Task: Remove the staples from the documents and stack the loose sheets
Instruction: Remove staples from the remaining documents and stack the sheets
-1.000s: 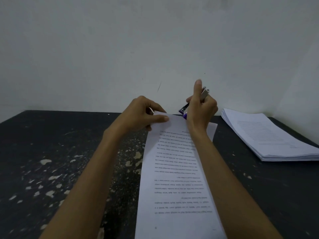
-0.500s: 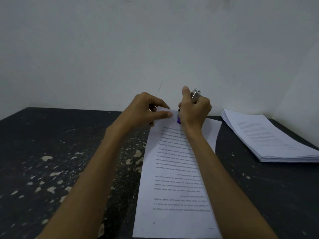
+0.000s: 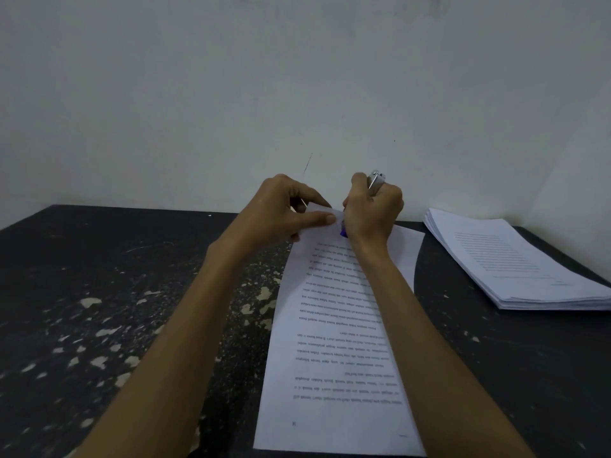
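A printed document lies on the dark, paint-chipped desk, one short edge at the near edge and its length running away toward the wall, the print upside down to the person. At its far end both hands meet over the far left corner of the page. The left hand pinches that corner, thumb flat on top and the other fingers curled beneath, lifting it slightly off the desk. The right hand is closed in a fist round a tool, metal end poking out above the knuckles and a purple tip showing below, right at the pinched corner. The staple itself is hidden behind the fingers, so whether it is out cannot be told; the step in hand looks like prying it free. Farther off, by the far right corner of the desk, sits a thick stack of sheets, probably the finished pile. Left to do: free this document and add its pages there. No other stapled set is in sight.
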